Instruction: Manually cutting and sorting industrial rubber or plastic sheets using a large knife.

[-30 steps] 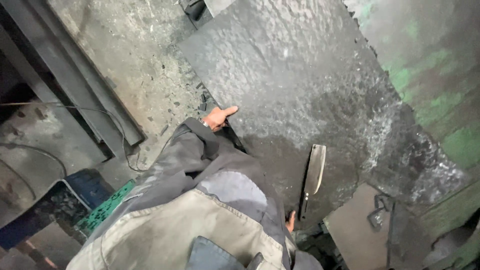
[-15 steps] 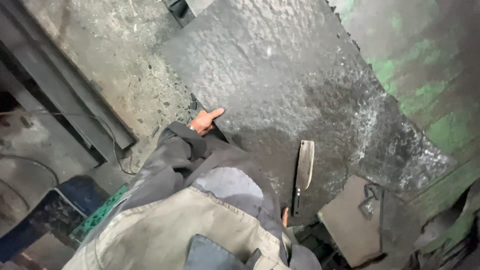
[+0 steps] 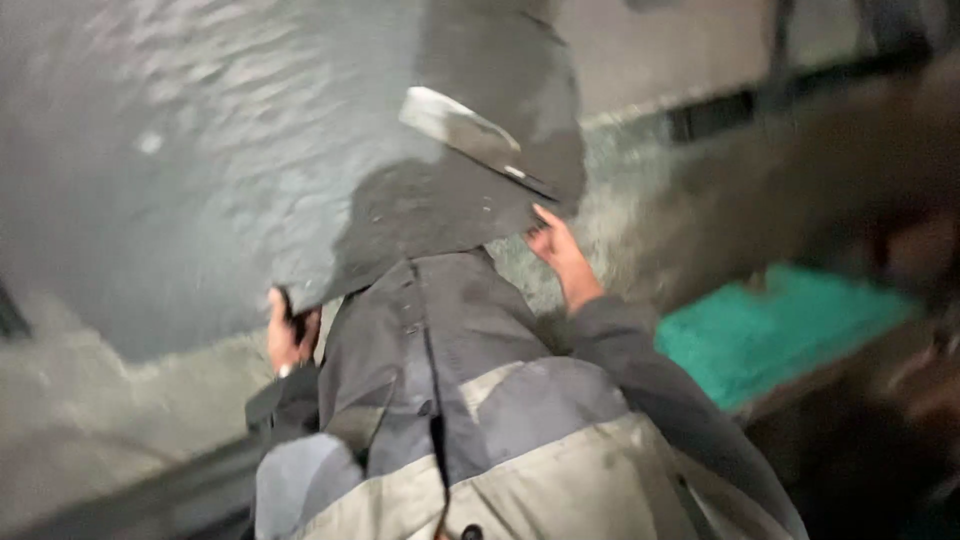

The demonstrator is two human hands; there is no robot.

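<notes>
A: What does the left hand [image 3: 290,335] hold?

B: Its grip is pinching the near edge of a big dark sheet [image 3: 230,170], rough and grey, like thick rubber or metal. The fingers are curled around the edge, and the sheet spreads away from this grip, up and to the left in the view.

A: And the right hand [image 3: 555,245]?

B: It is at the other near corner of the same sheet, just under the edge. The picture is blurred there, so I cannot tell if its grip is pressed together on the sheet or only touching it.

A: What lies near the right grip?

B: Just above it, on the sheet, there is a long flat blade [image 3: 475,135], pale grey, lying tilted. To the right of this grip and lower there is a green surface [image 3: 770,330]. Between the two hands you see the person's grey and beige jacket [image 3: 470,400].
</notes>
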